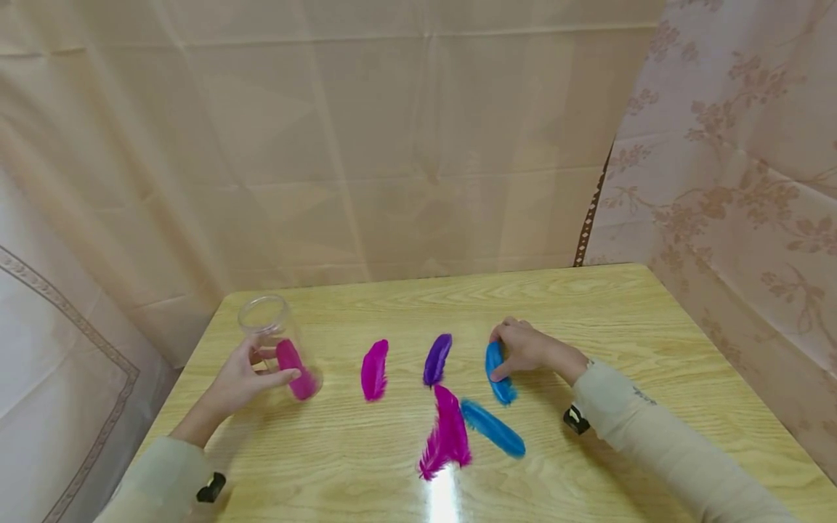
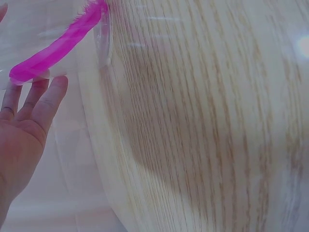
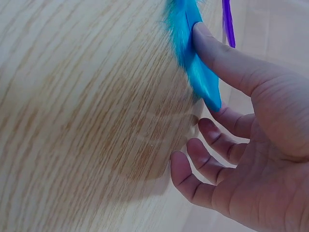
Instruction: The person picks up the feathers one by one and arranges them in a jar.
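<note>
At the table's left, my left hand point(image 1: 243, 378) grips a clear see-through jar point(image 1: 288, 328) that leans, its round mouth up. Inside the jar lies a bright pink feather point(image 1: 296, 370), which the left wrist view shows close to the fingertips point(image 2: 57, 86). My right hand point(image 1: 528, 349) pinches a blue feather point(image 1: 502, 389) at the right, the thumb flat on top of it. In the right wrist view that blue feather point(image 3: 200, 72) has its tip by the index finger, while the other fingers curl loosely near the tabletop.
Between the hands lie a pink feather point(image 1: 374, 370) and a purple feather point(image 1: 437, 359). Nearer me are overlapping pink feathers point(image 1: 451, 428) and a second blue feather point(image 1: 495, 427). The wooden table point(image 1: 340, 465) meets a beige curtain point(image 1: 405, 160) at the back.
</note>
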A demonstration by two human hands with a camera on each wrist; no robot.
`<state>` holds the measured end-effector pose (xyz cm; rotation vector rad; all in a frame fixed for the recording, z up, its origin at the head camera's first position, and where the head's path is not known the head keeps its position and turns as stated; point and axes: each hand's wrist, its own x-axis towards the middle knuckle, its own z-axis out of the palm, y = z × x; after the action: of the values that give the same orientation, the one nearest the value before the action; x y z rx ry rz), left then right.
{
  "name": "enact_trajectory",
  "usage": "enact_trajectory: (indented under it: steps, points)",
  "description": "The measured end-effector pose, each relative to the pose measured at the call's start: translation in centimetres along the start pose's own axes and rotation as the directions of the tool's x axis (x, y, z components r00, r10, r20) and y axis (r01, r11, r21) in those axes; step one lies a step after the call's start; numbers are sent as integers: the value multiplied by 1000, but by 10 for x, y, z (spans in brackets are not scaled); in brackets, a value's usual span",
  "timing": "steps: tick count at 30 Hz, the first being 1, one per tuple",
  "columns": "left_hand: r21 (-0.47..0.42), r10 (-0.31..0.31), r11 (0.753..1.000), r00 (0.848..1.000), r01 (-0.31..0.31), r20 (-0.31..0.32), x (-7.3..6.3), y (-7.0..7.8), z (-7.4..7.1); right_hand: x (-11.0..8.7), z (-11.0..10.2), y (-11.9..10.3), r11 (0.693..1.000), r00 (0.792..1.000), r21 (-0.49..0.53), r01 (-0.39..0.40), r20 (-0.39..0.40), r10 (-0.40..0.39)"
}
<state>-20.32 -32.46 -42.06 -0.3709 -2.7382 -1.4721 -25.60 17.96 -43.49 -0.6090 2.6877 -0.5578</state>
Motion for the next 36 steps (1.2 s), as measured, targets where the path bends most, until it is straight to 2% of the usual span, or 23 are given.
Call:
enact_trajectory:
  steps: [8, 36]
  points:
    - [-23, 13, 1000, 1000, -13, 4, 1, 0, 0, 1, -1, 1, 1000, 1000, -21, 1, -3, -1]
    - [-7, 13, 1000, 1000, -14, -2, 1, -4, 0, 2, -1, 3, 998, 998, 31, 53, 39, -54]
